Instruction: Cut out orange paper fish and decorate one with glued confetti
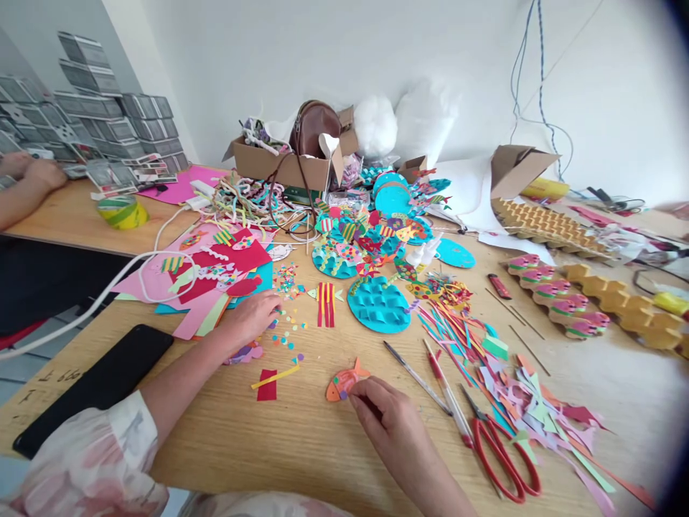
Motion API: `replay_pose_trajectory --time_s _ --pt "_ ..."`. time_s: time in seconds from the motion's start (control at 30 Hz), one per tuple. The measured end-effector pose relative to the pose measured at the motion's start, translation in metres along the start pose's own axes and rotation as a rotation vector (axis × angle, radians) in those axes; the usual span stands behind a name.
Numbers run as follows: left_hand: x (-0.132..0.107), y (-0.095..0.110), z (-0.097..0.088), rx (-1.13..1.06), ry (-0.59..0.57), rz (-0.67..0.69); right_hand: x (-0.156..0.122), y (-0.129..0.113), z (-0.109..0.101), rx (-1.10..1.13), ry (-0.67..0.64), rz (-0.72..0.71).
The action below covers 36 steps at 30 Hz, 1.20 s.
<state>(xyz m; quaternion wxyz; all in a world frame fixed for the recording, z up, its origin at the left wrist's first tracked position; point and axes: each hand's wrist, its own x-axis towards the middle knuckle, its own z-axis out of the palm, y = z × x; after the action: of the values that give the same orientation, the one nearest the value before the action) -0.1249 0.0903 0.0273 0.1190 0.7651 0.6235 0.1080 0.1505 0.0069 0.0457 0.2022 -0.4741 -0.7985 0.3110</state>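
Note:
A small orange paper fish (pixel 337 385), with a few coloured dots on its body, lies on the table in front of me. My right hand (pixel 395 424) pinches its lower edge between thumb and forefinger. Farther left, my left hand (pixel 250 317) reaches over the small round paper dots (pixel 291 327), fingers bent together; whatever is between its fingertips is hidden. Below it lie a red paper piece (pixel 267 385) and a yellow strip (pixel 283 375) across it. A striped paper fish (pixel 326 304) sits beyond, beside a blue scale-textured disc (pixel 378 305).
Right of my right hand lie a pen (pixel 417 377), a red-and-white pen (pixel 448 391), red-handled scissors (pixel 503 459) and paper scraps (pixel 538 402). Egg cartons (pixel 624 305) stand farther right. A black phone (pixel 94 388) is at left, with a white cable (pixel 102 300) nearby. Another person's hand (pixel 46 172) shows far left.

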Motion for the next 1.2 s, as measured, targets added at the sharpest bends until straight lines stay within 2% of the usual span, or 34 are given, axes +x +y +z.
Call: replay_pose_trajectory --time_s 0.3,0.43,0.63,0.93,1.2 --pt "-0.009 -0.014 -0.02 0.004 -0.01 -0.018 -0.004 -0.002 -0.003 0.001 0.007 -0.019" --pt "-0.015 -0.016 -0.014 -0.01 -0.075 -0.013 -0.004 0.0 -0.003 0.002 0.003 -0.055" --pt "-0.016 -0.013 -0.006 -0.019 -0.082 -0.014 -0.004 -0.002 -0.005 0.004 -0.027 -0.043" --pt "-0.012 -0.015 -0.004 -0.027 -0.079 0.005 -0.007 -0.005 -0.005 -0.001 -0.017 -0.004" --pt "-0.012 -0.01 -0.009 -0.059 -0.091 -0.006 -0.006 0.001 -0.016 -0.03 0.008 0.02"
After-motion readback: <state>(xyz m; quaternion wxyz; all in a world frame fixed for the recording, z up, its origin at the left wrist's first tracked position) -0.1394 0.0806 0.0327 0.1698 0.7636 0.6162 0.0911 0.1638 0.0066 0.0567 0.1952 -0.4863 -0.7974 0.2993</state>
